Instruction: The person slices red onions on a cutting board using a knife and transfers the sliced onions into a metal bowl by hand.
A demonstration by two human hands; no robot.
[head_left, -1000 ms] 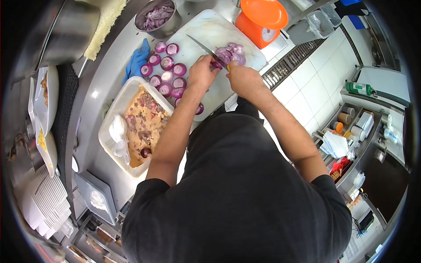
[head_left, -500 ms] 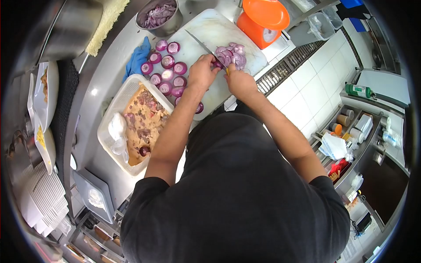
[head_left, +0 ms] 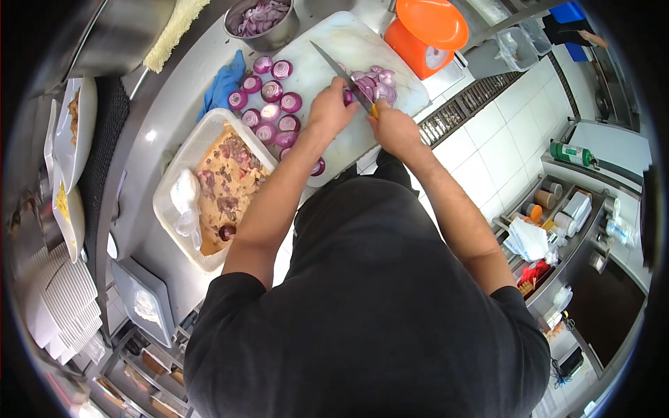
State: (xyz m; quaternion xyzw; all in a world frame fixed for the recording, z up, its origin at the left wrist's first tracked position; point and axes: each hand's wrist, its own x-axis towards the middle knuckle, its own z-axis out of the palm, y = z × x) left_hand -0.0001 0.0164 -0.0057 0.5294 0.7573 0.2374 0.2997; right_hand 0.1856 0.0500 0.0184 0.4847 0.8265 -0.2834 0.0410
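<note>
Just left of the right grip (head_left: 397,131), wrapped around the knife (head_left: 340,72), the left grip (head_left: 331,110), curled closed, holds an onion (head_left: 348,97) beside the blade (head_left: 330,60), which points forward-left, slices (head_left: 380,83) on its far side.

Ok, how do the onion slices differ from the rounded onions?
The onion slices are thin; the rounded onions are thick. The onion slices overlap in one heap; the rounded onions are spread over a wider area. The onion slices lie beside the knife; the rounded onions lie mostly left of the left hand. Both show purple and white.
</note>
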